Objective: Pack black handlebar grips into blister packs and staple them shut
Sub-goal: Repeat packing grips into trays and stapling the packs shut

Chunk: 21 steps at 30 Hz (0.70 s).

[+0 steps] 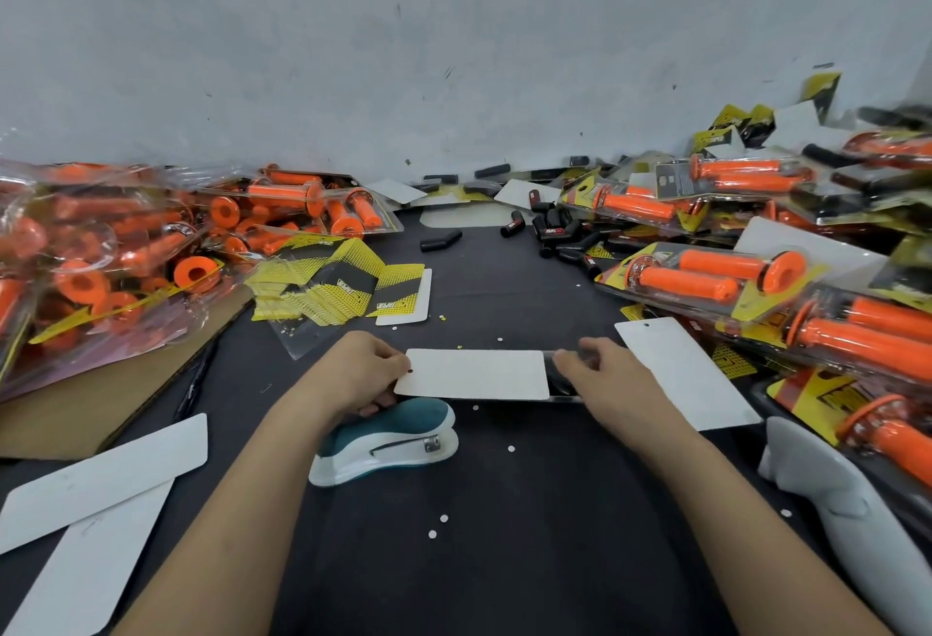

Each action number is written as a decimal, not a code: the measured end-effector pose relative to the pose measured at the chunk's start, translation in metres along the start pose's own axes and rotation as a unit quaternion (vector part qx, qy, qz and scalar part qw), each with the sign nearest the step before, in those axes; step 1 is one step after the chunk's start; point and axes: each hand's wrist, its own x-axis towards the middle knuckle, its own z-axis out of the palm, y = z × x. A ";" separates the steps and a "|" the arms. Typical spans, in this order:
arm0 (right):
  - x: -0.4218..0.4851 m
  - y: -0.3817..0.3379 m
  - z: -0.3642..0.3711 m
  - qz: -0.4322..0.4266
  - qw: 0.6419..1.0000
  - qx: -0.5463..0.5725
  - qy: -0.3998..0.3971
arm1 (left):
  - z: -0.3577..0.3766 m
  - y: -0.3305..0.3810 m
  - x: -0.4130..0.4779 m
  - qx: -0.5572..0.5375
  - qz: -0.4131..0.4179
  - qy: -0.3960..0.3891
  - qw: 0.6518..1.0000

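Observation:
A blister pack [474, 374] lies face down across the black table in front of me, its white card back up. My left hand [360, 370] pinches its left end near the hang hole. At the pack's right end, where clear plastic and something black show, my right hand [600, 370] grips it. A teal and white stapler [388, 444] lies just under my left wrist, nose to the right. Loose black handlebar grips [552, 227] are scattered at the back centre of the table.
Packs of orange grips are heaped on the left [101, 252] and right [756, 282]. Yellow printed cards [333, 290] lie ahead left. White cards lie at lower left [101, 479] and right of my right hand [686, 373]. A white object [847, 509] sits at lower right.

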 end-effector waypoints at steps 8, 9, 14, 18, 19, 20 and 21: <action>-0.002 -0.003 0.004 -0.001 0.999 0.001 -0.041 | 0.014 0.011 -0.003 0.085 0.057 -0.010 0.995; -0.002 -0.003 0.003 -0.002 0.999 0.006 -0.041 | 0.015 0.012 -0.003 0.088 0.058 -0.010 0.994; -0.005 -0.003 0.002 0.000 0.999 0.023 -0.037 | 0.017 0.013 0.000 0.085 0.056 -0.016 0.995; -0.006 -0.004 0.002 -0.002 0.999 0.028 -0.031 | 0.017 0.014 -0.001 0.080 0.051 -0.023 0.995; -0.006 -0.003 0.002 -0.004 0.999 0.030 -0.027 | 0.017 0.015 -0.002 0.076 0.051 -0.024 0.996; -0.005 -0.003 0.002 -0.008 0.999 0.033 -0.022 | 0.017 0.015 -0.002 0.069 0.051 -0.025 0.996; -0.005 -0.003 0.002 -0.011 0.999 0.040 -0.017 | 0.017 0.016 -0.002 0.062 0.051 -0.027 0.996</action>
